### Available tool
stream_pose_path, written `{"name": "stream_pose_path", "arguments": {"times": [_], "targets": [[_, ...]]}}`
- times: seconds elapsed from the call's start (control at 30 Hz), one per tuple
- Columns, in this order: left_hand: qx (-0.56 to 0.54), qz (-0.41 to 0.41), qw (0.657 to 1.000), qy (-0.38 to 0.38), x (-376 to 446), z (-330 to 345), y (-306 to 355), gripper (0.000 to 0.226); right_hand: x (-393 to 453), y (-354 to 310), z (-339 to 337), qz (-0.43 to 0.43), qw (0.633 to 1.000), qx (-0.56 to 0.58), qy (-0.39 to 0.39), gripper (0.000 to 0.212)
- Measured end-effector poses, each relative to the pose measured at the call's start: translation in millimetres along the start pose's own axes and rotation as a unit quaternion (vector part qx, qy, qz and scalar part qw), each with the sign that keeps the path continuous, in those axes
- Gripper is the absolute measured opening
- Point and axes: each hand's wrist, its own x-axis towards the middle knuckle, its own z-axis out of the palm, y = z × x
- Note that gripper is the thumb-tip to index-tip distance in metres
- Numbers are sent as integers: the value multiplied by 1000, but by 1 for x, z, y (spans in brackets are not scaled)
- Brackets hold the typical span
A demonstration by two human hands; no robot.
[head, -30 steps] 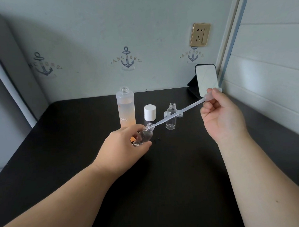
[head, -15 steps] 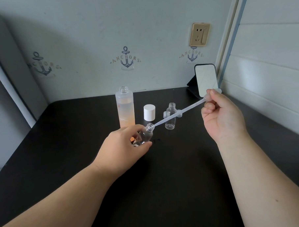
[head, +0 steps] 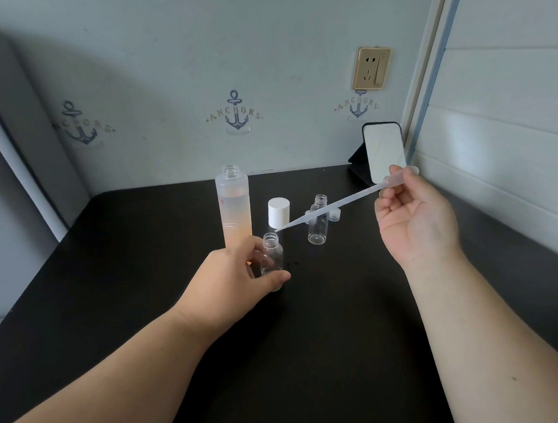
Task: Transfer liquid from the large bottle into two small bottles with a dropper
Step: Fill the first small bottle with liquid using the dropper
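Holding the near small bottle [head: 272,258] upright on the tabletop [head: 120,266] with the left hand [head: 233,285], fingers and thumb curling round its lower body. Pinching the bulb end of the dropper [head: 335,204] between the fingertips of the right hand [head: 414,218], raised well off to the right, stem slanting down and leftward so that the tip is hovering just above and beside the open neck of the held bottle, not inside it. Standing just behind the left hand: the large bottle [head: 233,207], uncapped, pale orange liquid filling most of its body. Sitting between the two hands, further back: its white cap [head: 278,211] and the second small bottle [head: 317,222], open and looking empty, with small clear caps [head: 334,214] just beside it. Judging progress as early to middling: possibly one dose delivered to the held bottle, though no liquid level showing plainly through its clear wall; second bottle apparently untouched, so more draws from the large bottle, filling of the far one, and perhaps capping remaining. Struggling to tell whether the dropper stem is carrying liquid, being translucent against a dark surface. Hiding the base of the held bottle behind the left thumb; crossing in front of the far bottle with the stem; cutting off both forearms at the lower edge.
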Motion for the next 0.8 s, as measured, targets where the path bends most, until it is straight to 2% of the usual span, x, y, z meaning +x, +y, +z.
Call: {"name": "stream_pose_path", "arguments": {"times": [0.2,0.23,0.3,0.37,0.4,0.47,0.57,0.67,0.8], "targets": [[-36,9,999,19,-5,-6,0,55,0,0,-1,6,1000,27,11,32],[-72,12,996,46,-7,-8,0,54,0,0,-1,9,999,34,16,31],[-136,12,981,136,-9,-11,-2,33,-1,0,-1,19,998,52,24,29],[-142,-12,961,235,-6,-13,-5,14,-2,0,0,25,997,62,28,27],[-144,-34,954,262,-3,-14,-8,19,-2,0,0,26,997,61,28,27],[-161,-74,952,249,7,-12,-14,42,-3,1,1,29,998,54,28,28],[-189,-100,964,157,19,-5,-21,72,-3,2,3,33,998,51,29,22],[-191,-109,969,111,25,2,-26,64,-2,4,3,35,998,50,23,16],[-174,-122,971,111,29,4,-30,47,0,8,1,26,999,30,5,15]]}}
